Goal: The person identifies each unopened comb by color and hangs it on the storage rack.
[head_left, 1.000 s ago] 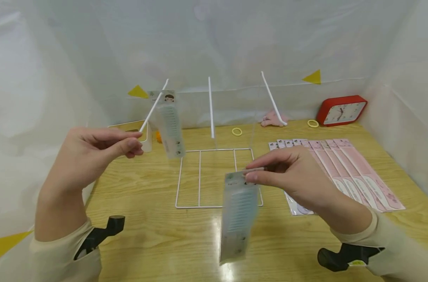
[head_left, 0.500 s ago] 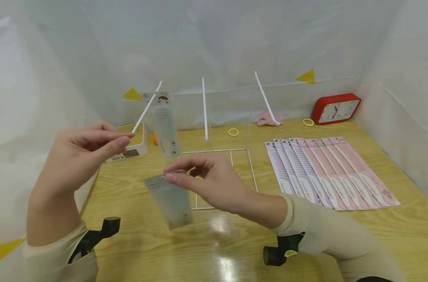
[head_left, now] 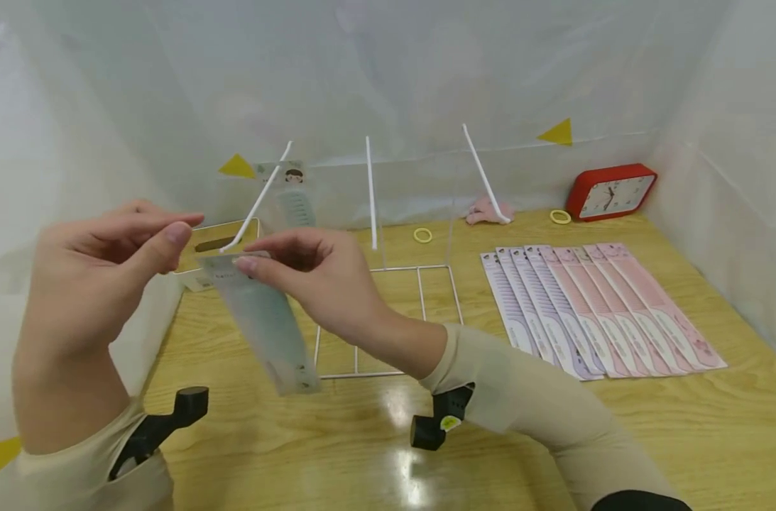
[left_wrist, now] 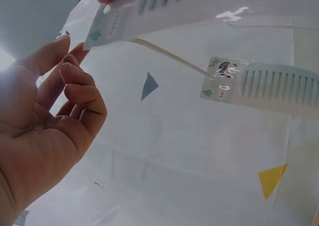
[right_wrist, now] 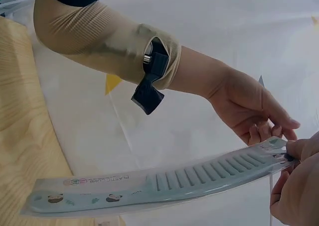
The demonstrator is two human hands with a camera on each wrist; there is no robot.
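In the head view, my right hand point(head_left: 336, 284) pinches the top end of a pale green comb in a clear packet point(head_left: 263, 323), which hangs down at a slant. The top of that packet is right at the front tip of the left white rod point(head_left: 256, 206). Farther back on the same rod hangs another packaged green comb point(head_left: 293, 195), partly hidden by my right hand. My left hand point(head_left: 96, 277) is just left of the rod tip, fingers loosely bent and holding nothing. The right wrist view shows the held comb point(right_wrist: 209, 178) at full length inside its packet.
Two more white rods, a middle one point(head_left: 371, 199) and a right one point(head_left: 483, 174), extend above the stand's wire base point(head_left: 388, 374). Packaged purple combs point(head_left: 522, 305) and pink combs point(head_left: 643, 305) lie fanned at right. Behind them are a red clock point(head_left: 611, 193) and yellow rings point(head_left: 422, 235).
My right hand has carried the packaged comb leftward and up to the left rod's tip. My left hand has let go of that tip and drawn back to the left.
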